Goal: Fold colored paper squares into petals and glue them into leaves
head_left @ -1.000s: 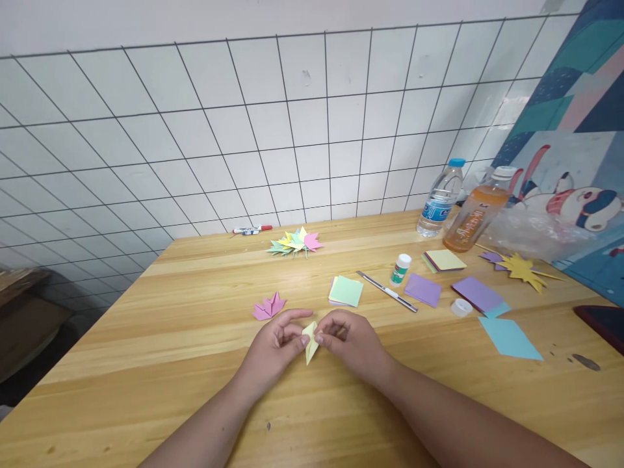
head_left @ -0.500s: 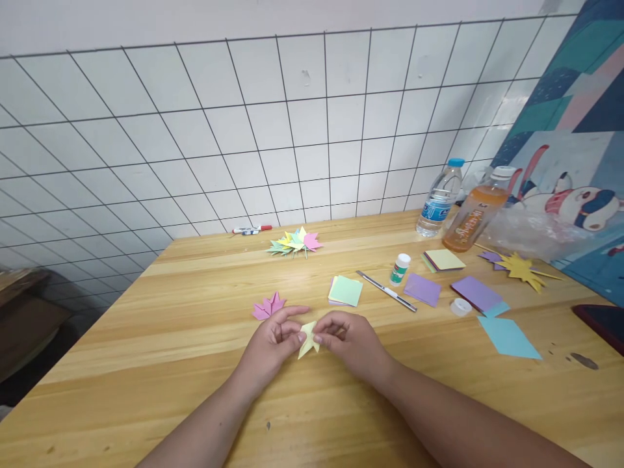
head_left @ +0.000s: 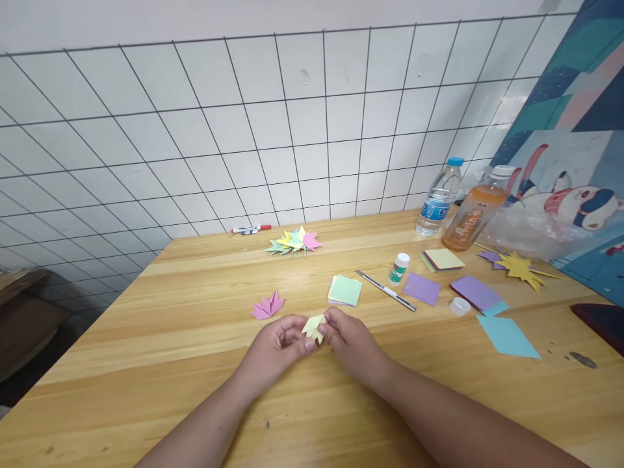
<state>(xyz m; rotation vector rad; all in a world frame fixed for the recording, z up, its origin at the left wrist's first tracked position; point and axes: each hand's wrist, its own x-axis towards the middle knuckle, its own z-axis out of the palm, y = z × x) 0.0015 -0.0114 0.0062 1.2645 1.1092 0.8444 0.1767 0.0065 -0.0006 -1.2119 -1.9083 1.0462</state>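
Observation:
Between my two hands is a small folded piece of pale yellow origami paper, with pointed corners. My left hand is closed on its left and lower edge, thumb in front and fingers curled behind. My right hand pinches the right side between thumb and forefinger. Just beyond my left hand lies a pink folded paper piece with several points. A stack of square paper sheets, light green on top, rests beyond my right hand.
Right of the stack lie a utility knife, a glue stick, its cap, purple paper and a blue sheet. Two bottles stand near the tiled wall. Folded paper leaves and markers lie at the back.
The yellow paper has been turned and raised slightly, so a different folded side shows. My left forefinger, stretched out before, has curled in behind it.

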